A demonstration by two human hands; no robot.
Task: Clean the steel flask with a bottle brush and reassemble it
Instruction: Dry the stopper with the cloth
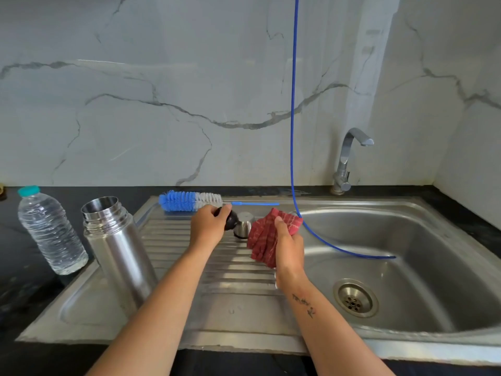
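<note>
At the left of the frame a water bottle [51,229] stands beside the open steel flask [116,253], upright on the draining board [217,299]. The bottle brush [189,201] lies along the board's far edge. In the centre, the left hand [207,226] grips a dark stopper [231,220] over the steel cup [243,226]. The right hand [287,240] clutches a red cloth [267,237]. The wet stopper could slip and roll into the sink [406,253], or a forearm could topple the flask.

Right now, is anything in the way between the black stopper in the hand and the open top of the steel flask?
Nothing visible. The left hand holds the round black stopper; the tall steel flask stands open-mouthed to its left.
</note>
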